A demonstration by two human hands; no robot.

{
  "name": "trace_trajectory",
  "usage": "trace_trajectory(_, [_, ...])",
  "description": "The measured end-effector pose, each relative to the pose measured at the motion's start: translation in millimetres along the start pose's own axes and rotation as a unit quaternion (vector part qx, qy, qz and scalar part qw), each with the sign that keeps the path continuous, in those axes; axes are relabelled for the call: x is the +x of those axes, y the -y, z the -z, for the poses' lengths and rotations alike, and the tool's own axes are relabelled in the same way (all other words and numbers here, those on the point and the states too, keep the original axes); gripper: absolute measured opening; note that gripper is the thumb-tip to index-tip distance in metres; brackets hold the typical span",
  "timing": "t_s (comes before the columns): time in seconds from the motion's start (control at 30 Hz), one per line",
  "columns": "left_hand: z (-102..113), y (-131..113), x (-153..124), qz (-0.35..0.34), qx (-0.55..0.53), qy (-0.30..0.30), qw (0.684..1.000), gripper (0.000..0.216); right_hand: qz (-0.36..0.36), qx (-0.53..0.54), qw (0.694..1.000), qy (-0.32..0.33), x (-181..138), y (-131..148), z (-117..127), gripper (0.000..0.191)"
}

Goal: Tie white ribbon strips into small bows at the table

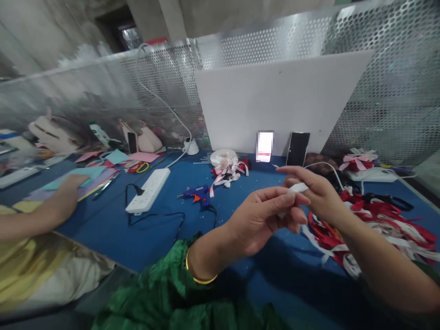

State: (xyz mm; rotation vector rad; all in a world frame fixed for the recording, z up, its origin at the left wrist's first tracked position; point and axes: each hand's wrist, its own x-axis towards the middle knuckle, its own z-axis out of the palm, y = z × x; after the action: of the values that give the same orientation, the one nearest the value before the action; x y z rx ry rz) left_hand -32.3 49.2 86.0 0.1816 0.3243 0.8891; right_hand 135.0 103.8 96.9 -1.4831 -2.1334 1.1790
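Note:
A short piece of white ribbon is pinched between the thumb and fingers of my left hand, which wears a gold bangle at the wrist. My right hand meets it from the right, its fingers behind and around the same ribbon and its index finger stretched out above. Its thumb is hidden. Both hands are raised over the blue table. Beyond them lies a bunch of pink, white and red ribbon pieces, with a blue glue gun to its left.
A heap of red and white ribbons spreads beside my right forearm. Two phones lean at a white board, one lit, one dark. On the left are a power strip, cords and a co-worker's hand on coloured paper.

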Motion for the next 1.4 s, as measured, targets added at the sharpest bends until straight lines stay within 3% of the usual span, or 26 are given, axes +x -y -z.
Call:
trace_trajectory(0.1, [-6.4, -12.2, 4.8, -0.042, -0.013, -0.031, 0.999, 0.018, -0.020, 0.068, 0.996, -0.058, -4.1, 5.4, -2.4, 0.028])
trace_trajectory(0.23, [5.5, -20.1, 12.1, -0.058, -0.048, -0.075, 0.994, 0.017, -0.055, 0.135, 0.982, -0.122, -6.3, 1.8, -9.8, 0.018])
trace_trajectory(0.37, [18.9, -17.0, 19.4, -0.052, -0.093, -0.066, 0.992, 0.016, -0.076, 0.133, 0.983, -0.101, -5.4, -5.2, -13.6, 0.021])
trace_trajectory(0.57, [20.4, -13.8, 24.3, -0.074, -0.096, -0.022, 0.992, 0.022, -0.049, 0.089, 0.989, -0.109, -9.7, -6.0, -13.6, 0.019])
trace_trajectory(0.8, [22.5, -22.1, 21.5, -0.170, 0.044, -0.037, 0.984, 0.041, -0.065, 0.104, 0.990, -0.073, -12.4, 5.4, -12.9, 0.021])
trace_trajectory(0.97, [29.1, -19.6, 24.8, -0.220, 0.186, -0.081, 0.954, 0.053, -0.068, 0.144, 0.985, -0.066, -12.3, 6.7, -14.0, 0.017])
trace_trajectory(1.4, [41.7, -10.5, 32.2, -0.264, 0.338, -0.095, 0.898, 0.056, -0.120, 0.123, 0.985, -0.022, -17.2, 24.1, -12.7, 0.023])
